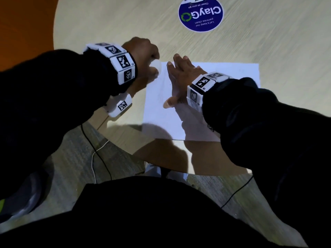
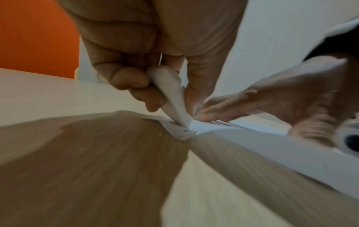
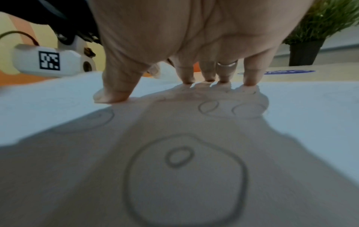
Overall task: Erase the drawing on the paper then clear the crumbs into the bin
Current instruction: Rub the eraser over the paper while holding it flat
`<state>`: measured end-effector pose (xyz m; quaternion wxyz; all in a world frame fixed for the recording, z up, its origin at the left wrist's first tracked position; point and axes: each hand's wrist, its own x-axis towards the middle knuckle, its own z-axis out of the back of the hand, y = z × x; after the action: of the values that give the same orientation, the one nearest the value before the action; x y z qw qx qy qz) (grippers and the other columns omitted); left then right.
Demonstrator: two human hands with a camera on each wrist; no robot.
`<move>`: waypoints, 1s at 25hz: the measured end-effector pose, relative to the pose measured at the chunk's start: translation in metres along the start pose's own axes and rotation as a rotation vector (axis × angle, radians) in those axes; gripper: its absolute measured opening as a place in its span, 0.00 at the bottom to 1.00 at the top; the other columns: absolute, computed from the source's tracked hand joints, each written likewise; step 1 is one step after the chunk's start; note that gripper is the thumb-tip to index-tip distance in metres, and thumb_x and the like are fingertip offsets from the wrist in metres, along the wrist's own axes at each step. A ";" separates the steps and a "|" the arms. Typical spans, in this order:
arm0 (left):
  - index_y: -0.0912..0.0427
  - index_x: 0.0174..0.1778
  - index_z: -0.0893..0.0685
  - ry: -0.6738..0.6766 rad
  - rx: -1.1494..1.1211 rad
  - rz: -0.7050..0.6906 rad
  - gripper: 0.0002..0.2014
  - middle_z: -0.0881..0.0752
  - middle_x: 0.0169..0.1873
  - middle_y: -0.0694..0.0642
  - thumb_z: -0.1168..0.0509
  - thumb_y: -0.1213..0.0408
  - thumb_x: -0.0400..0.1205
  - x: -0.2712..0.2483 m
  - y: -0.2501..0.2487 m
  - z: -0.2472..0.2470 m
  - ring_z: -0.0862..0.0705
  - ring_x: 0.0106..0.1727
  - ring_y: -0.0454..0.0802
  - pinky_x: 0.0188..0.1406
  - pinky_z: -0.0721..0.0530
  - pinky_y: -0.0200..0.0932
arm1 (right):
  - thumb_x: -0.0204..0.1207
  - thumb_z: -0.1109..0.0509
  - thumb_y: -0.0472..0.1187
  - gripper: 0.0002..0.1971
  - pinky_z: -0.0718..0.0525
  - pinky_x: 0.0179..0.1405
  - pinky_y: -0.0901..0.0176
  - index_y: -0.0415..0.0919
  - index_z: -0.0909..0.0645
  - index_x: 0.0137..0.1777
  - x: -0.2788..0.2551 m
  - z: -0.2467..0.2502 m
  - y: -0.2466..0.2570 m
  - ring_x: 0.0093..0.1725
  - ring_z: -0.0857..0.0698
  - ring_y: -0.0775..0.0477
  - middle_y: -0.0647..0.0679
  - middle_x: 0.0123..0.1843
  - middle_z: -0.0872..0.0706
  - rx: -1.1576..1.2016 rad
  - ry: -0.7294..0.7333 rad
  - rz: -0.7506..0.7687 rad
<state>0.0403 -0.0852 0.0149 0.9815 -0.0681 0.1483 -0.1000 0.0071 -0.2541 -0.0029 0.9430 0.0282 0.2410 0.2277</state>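
Left hand: our left hand (image 1: pixel 143 52) pinches a white eraser (image 2: pixel 172 93) between thumb and curled fingers, its lower tip touching the paper's far-left corner.

Right hand: our right hand (image 1: pixel 180 76) lies flat with fingers spread and straight, pressing the paper (image 1: pixel 223 83) down; it grasps nothing. A ring shows on one finger.

Paper: it lies on the round wooden table (image 1: pixel 116 24), just in front of us, its near edge close to the table's rim. At the eraser's tip the corner looks slightly rumpled in the left wrist view.

Drawing: the pencil lines (image 3: pixel 186 178) show plainly in the right wrist view, a big rounded outline with a small ring inside it, and more ovals nearer the fingertips. We see no patch that looks rubbed away, though blur hides much of the sheet.

Crumbs: a few dark specks sit by the eraser tip; we cannot tell whether they are crumbs or marks.

Bin: not in view in any of the three views.

Done so far: as we judge it, little; the erasing seems barely under way at one corner.

Left to do: nearly all the drawing, then gathering the crumbs and carrying them to the bin.

Also there: a blue round sticker (image 1: pixel 200 14) on the far side of the table, and a potted plant (image 3: pixel 318 35) beyond it.
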 end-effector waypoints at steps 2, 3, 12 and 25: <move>0.59 0.63 0.17 0.020 -0.009 -0.011 0.23 0.16 0.56 0.60 0.25 0.55 0.74 -0.008 -0.001 -0.010 0.20 0.59 0.63 0.53 0.22 0.50 | 0.67 0.23 0.59 0.54 0.38 0.76 0.34 0.46 0.53 0.84 -0.003 0.006 -0.006 0.84 0.55 0.38 0.41 0.85 0.58 -0.036 0.039 0.009; 0.59 0.63 0.17 0.033 -0.007 -0.014 0.23 0.17 0.55 0.60 0.25 0.55 0.74 -0.010 -0.002 -0.012 0.20 0.58 0.63 0.50 0.23 0.49 | 0.65 0.22 0.61 0.56 0.39 0.77 0.34 0.47 0.55 0.84 -0.006 0.009 -0.007 0.84 0.56 0.37 0.41 0.85 0.59 -0.050 0.071 0.020; 0.59 0.63 0.19 0.074 0.036 0.017 0.23 0.18 0.58 0.59 0.27 0.52 0.75 -0.014 -0.012 -0.017 0.20 0.58 0.61 0.44 0.28 0.46 | 0.68 0.25 0.57 0.37 0.25 0.62 0.47 0.36 0.32 0.70 -0.013 0.004 0.011 0.74 0.31 0.44 0.43 0.75 0.39 0.196 -0.057 -0.238; 0.57 0.65 0.18 0.093 0.030 -0.083 0.23 0.18 0.58 0.57 0.26 0.55 0.75 -0.011 -0.016 -0.012 0.22 0.61 0.59 0.48 0.27 0.46 | 0.63 0.25 0.65 0.56 0.37 0.74 0.31 0.43 0.51 0.83 -0.005 -0.008 0.002 0.83 0.52 0.42 0.42 0.82 0.51 0.148 -0.006 -0.214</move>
<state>0.0241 -0.0995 0.0093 0.9695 -0.0546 0.1892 -0.1457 -0.0014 -0.2552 -0.0072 0.9580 0.0723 0.2560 0.1074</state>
